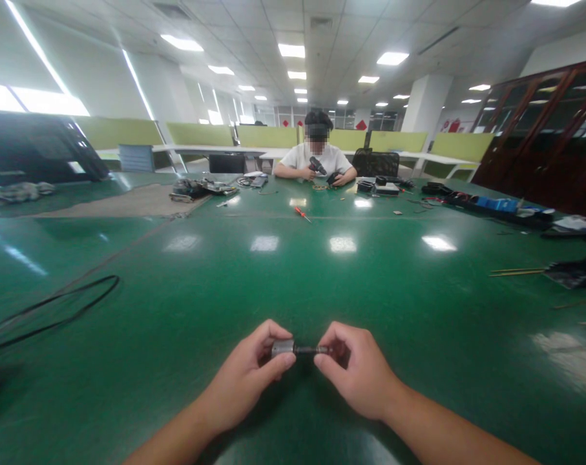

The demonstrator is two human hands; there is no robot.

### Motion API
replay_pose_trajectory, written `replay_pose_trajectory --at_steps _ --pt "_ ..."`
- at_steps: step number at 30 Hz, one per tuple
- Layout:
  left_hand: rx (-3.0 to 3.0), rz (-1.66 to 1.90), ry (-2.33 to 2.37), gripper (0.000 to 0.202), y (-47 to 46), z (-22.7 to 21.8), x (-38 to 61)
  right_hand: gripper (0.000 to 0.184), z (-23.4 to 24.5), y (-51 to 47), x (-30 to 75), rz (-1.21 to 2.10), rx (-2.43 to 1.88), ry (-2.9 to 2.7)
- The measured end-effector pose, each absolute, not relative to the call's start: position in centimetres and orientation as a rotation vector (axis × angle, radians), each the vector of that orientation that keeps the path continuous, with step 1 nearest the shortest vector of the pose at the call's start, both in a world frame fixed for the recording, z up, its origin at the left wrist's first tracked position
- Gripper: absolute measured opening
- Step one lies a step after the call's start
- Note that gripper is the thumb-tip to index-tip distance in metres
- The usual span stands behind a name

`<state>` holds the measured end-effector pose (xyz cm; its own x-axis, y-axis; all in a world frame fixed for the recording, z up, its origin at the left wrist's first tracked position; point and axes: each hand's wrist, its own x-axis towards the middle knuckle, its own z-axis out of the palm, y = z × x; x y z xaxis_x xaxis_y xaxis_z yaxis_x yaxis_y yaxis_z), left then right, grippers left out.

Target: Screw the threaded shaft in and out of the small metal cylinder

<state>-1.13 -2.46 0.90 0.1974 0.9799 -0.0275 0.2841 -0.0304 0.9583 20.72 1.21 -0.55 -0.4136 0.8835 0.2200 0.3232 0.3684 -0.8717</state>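
Head view: two bare hands meet low in the middle of the picture, over a glossy green table point(293, 271).
Left hand point(247, 381): thumb and fingers are closed around the silver end of the part.
Right hand point(358, 374): thumb and fingertips pinch the dark end of the part; the other fingers are curled in.
Part point(283, 349): a small silver cylinder with a thin dark rod sticking out to the right. It lies level, bridging the gap between the two hands, just above the table. What it is exactly is too small to tell.
Cable point(55, 310): black, looping across the table at the left, well apart from the hands.
Screwdriver point(301, 212): red-handled, lying far up the table.
Person point(316, 158): seated at the far edge in a white shirt, both hands on a dark tool point(316, 166), with small items scattered about.
Sticks point(515, 271): thin, pale, lying at the right.
Cabinet point(539, 129): dark wood with glass doors, against the right wall.
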Motion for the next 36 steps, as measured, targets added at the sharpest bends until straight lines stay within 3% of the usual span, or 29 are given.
replay_pose_trajectory --at_steps 36 --pt "1.435 0.982 1.216 0.031 -2.23 0.09 -1.93 0.007 -0.36 1.19 20.89 1.023 -0.979 -1.851"
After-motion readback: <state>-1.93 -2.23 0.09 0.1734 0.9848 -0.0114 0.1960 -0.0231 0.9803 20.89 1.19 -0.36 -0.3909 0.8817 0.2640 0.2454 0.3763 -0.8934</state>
